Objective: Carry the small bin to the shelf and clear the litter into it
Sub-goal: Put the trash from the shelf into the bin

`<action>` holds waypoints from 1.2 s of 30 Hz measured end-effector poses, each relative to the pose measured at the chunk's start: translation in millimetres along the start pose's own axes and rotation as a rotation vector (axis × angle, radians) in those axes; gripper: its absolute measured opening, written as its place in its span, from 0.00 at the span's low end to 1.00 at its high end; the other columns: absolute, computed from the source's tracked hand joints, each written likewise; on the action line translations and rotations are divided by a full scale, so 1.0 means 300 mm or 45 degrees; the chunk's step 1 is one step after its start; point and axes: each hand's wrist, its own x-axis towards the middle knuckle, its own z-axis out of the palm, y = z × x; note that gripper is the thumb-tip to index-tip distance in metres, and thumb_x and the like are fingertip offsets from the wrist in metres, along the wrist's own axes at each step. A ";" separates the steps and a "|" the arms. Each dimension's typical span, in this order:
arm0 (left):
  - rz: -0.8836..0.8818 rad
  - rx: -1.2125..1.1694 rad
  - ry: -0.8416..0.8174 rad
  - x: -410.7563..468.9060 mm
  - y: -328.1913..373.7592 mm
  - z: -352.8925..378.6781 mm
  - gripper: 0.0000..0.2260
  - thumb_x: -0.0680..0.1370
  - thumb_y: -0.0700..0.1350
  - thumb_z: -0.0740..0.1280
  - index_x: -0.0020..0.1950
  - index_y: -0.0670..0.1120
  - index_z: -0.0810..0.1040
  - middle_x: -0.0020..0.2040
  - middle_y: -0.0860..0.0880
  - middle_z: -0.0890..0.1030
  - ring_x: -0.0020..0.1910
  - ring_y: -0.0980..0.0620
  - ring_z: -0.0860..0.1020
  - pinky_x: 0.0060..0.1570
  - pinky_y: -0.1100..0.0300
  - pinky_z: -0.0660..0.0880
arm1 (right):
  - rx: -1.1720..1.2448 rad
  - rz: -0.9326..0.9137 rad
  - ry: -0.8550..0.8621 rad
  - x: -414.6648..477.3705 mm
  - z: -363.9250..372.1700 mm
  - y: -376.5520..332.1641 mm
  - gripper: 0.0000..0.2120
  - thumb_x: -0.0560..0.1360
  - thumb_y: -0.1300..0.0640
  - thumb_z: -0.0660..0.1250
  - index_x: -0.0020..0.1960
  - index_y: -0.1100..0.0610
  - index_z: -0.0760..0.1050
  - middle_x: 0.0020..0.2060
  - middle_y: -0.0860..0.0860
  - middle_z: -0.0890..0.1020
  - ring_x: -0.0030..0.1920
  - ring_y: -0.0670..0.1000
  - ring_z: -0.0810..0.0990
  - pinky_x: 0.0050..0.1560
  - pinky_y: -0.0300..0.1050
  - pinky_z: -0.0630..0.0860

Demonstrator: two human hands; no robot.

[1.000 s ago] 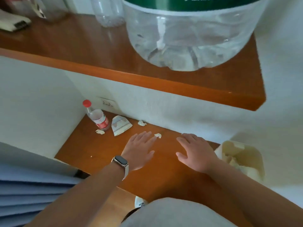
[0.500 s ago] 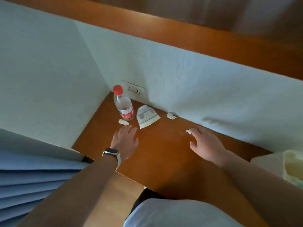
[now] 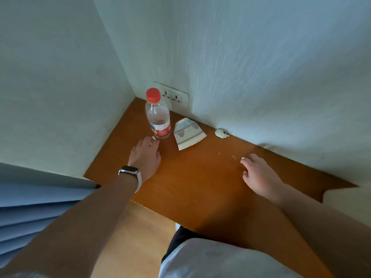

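Litter-gathering is underway on the shelf (image 3: 200,187): the left hand (image 3: 145,155) pinches a scrap (image 3: 153,138) beside the bottle (image 3: 158,117); the right hand (image 3: 261,173), fingers spread, touches another scrap (image 3: 243,158). The bin is out of view; next, likely lift both scraps toward it.

bottle (image 3: 158,117) in shelf (image 3: 200,187) corner — wrapper (image 3: 187,133) right, scrap (image 3: 220,133) further right

Bottle (image 3: 158,117) label print blurred; no text readable anywhere.

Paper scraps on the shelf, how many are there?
3: one at the left hand fingertips, one at the right hand fingertips, one by the wall. Hands may hide more.
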 end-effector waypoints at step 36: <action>0.752 -0.350 0.193 -0.289 0.640 -0.160 0.09 0.75 0.40 0.69 0.55 0.46 0.80 0.51 0.51 0.81 0.51 0.55 0.77 0.52 0.66 0.71 | 0.337 -0.209 0.448 -0.421 -0.249 0.162 0.08 0.76 0.60 0.65 0.55 0.54 0.75 0.48 0.47 0.78 0.45 0.47 0.76 0.47 0.42 0.77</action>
